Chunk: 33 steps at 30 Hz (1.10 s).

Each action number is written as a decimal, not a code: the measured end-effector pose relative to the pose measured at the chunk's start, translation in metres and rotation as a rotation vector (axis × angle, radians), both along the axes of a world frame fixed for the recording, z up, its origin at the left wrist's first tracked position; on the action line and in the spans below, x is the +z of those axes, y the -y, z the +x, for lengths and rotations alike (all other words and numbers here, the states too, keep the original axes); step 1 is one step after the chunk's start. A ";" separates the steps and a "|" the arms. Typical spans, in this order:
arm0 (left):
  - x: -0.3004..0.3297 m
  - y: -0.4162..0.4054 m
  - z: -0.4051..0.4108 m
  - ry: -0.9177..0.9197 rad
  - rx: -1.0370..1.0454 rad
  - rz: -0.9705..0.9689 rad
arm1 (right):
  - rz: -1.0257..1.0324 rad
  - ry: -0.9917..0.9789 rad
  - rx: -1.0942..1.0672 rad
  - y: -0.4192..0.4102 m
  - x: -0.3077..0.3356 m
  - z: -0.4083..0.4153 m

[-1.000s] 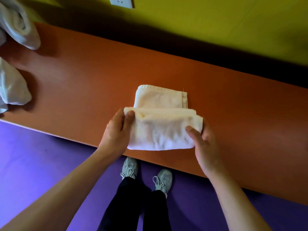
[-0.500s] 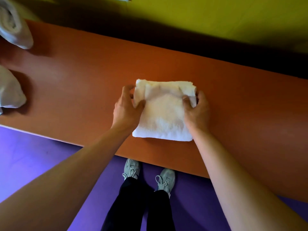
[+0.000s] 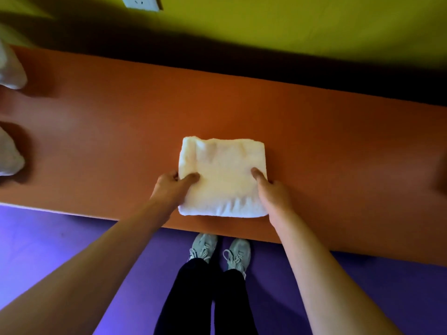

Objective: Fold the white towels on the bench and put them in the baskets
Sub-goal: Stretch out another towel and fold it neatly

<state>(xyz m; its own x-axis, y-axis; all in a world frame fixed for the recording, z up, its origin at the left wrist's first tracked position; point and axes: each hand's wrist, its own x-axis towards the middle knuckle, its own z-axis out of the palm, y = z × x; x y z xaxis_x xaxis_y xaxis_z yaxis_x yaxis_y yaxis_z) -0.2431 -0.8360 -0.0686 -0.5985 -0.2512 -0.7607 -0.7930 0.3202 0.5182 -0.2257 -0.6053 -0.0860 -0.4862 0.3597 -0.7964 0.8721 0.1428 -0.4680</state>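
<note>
Since half a second ago, we are sliding both hands back from the towel's far corners toward its near half, and the fold is now lying closed and flat. Our left hand (image 3: 173, 187) is pinching the folded white towel (image 3: 223, 180) at its left edge, thumb on top and fingers curling underneath. Our right hand (image 3: 272, 189) is gripping the right edge the same way, thumb pressing on the top layer while the other fingers are hiding below, so we cannot tell how they lie.

We are seeing the towel as a near-square packet on the orange bench (image 3: 326, 151), sitting close to the bench's near edge, roughly midway along its visible length. Its sides are running parallel to the bench's edges; the slightly longer axis is running left to right, along the bench. The thick rounded fold is facing the near edge.

Two more white towels (image 3: 11, 68) (image 3: 9, 158) are lying unfolded at the bench's left end, well apart from our hands. Behind the bench a yellow-green wall (image 3: 290, 25) is carrying a socket (image 3: 141, 2).
</note>
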 end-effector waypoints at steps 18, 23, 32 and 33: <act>0.094 -0.131 0.001 -0.101 -0.419 0.226 | -0.214 -0.273 -0.396 -0.123 0.104 0.079; 0.114 -0.215 -0.003 -0.161 -0.518 0.267 | -0.146 -0.350 -0.453 -0.199 0.126 0.090; 0.105 -0.393 0.024 -0.165 -0.541 0.274 | -0.081 -0.422 -0.513 -0.368 0.127 0.122; 0.103 -0.413 0.027 -0.169 -0.538 0.266 | -0.077 -0.431 -0.503 -0.389 0.127 0.124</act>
<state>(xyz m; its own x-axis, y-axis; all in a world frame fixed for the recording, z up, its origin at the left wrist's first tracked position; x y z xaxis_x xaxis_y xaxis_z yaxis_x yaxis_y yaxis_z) -0.2158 -0.4231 0.0349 -0.7060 0.3038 -0.6398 -0.4571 0.4947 0.7392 -0.1015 -0.2161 0.0413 -0.5546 0.5756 -0.6009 0.5566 -0.2801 -0.7821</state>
